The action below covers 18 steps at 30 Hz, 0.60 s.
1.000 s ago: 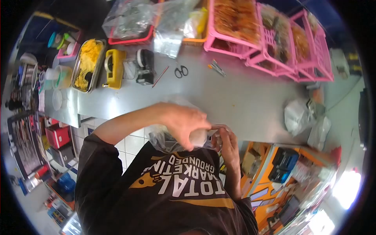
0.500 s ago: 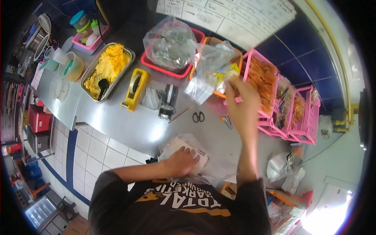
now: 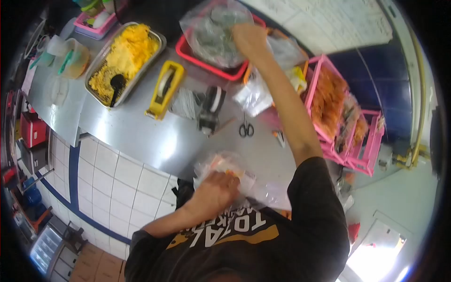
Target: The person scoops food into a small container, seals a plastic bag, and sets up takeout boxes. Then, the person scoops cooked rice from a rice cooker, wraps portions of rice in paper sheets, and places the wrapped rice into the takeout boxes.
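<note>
My left hand (image 3: 218,189) is closed at the table's front edge, its fingers curled onto a clear plastic bag (image 3: 211,162). Pale and orange contents show through the plastic. My right arm stretches far forward, with my right hand (image 3: 250,40) at the open side of a large clear bag (image 3: 211,42) holding something greenish. This bag rests in a red basket (image 3: 187,57). My right fingertips are hidden, so their grip does not show. Between the hands lie black-handled scissors (image 3: 246,129) and a black tape dispenser (image 3: 210,113).
A steel tray (image 3: 159,50) of yellow shredded food with a black spoon (image 3: 116,85) sits left, beside a yellow tape dispenser (image 3: 165,89). Clear packets (image 3: 253,99) overhang an orange basket (image 3: 304,69). Pink baskets (image 3: 322,61) of orange packets stand right; a plastic tub (image 3: 77,58) stands far left.
My right hand has moved from the packets by the orange basket forward and left to the bag in the red basket. My left fingers have gone from lying flat to curled on the plastic bag.
</note>
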Each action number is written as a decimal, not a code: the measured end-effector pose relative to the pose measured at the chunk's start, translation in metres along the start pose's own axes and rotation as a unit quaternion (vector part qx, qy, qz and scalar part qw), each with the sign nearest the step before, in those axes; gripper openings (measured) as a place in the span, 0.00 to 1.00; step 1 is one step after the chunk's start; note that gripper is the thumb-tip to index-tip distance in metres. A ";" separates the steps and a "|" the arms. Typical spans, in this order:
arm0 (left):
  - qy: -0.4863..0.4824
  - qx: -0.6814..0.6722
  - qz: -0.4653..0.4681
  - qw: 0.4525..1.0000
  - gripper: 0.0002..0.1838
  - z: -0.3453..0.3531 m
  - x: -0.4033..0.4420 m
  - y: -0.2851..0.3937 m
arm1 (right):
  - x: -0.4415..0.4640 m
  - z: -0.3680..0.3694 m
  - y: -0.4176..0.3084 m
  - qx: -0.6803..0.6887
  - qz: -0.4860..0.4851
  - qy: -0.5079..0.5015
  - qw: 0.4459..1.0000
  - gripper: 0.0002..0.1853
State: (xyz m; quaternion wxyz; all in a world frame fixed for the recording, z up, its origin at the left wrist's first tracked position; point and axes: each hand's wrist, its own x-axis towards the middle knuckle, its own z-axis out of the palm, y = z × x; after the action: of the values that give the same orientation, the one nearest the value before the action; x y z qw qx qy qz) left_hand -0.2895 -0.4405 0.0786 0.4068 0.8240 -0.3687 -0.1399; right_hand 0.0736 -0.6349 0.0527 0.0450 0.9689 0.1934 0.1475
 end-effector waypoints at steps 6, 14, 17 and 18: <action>0.016 0.161 -0.262 0.951 0.32 -0.027 -0.010 0.012 | -0.067 -0.129 -0.002 0.184 0.076 0.245 0.949 0.07; 0.106 -0.101 -0.271 0.951 0.05 -0.047 -0.018 0.000 | -0.300 -0.205 -0.116 0.410 -0.046 -0.230 0.881 0.08; 0.098 -0.166 -0.268 0.944 0.08 -0.052 -0.014 0.012 | -0.338 -0.147 -0.161 0.335 -0.022 -0.239 0.911 0.11; 0.103 -0.181 -0.245 0.947 0.08 -0.050 -0.015 0.012 | -0.342 -0.135 -0.169 0.336 0.005 -0.251 0.908 0.12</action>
State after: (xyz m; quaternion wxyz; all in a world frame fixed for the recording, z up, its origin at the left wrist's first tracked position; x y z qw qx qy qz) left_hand -0.2794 -0.4058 0.1188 0.5383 0.8113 -0.0795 -0.2139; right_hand -0.3302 -0.6084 0.0651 -0.2366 0.9328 0.2091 -0.1735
